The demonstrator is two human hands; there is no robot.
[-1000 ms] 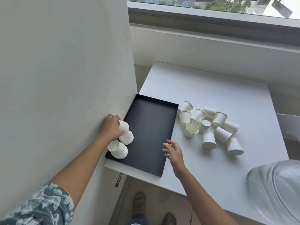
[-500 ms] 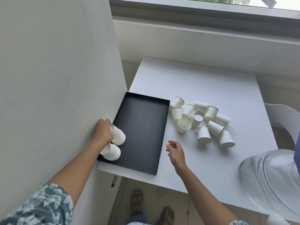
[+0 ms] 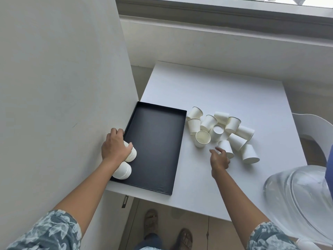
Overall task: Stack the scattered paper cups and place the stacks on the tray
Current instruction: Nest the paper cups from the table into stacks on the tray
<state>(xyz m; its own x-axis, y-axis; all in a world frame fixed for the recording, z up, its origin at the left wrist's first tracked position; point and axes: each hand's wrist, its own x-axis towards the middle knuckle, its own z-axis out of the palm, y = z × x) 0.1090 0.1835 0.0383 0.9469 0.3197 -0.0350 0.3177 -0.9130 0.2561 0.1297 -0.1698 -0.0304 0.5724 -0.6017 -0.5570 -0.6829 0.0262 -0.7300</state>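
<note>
Two stacks of paper cups lie on their sides in the near left corner of the black tray (image 3: 158, 141). The left hand (image 3: 114, 147) grips the farther stack (image 3: 131, 153); the nearer stack (image 3: 123, 171) lies just beside it. Right of the tray, scattered cups (image 3: 219, 131) cluster on the white table (image 3: 216, 87). The right hand (image 3: 219, 159), fingers loosely spread, reaches an upturned cup (image 3: 226, 147); contact unclear.
</note>
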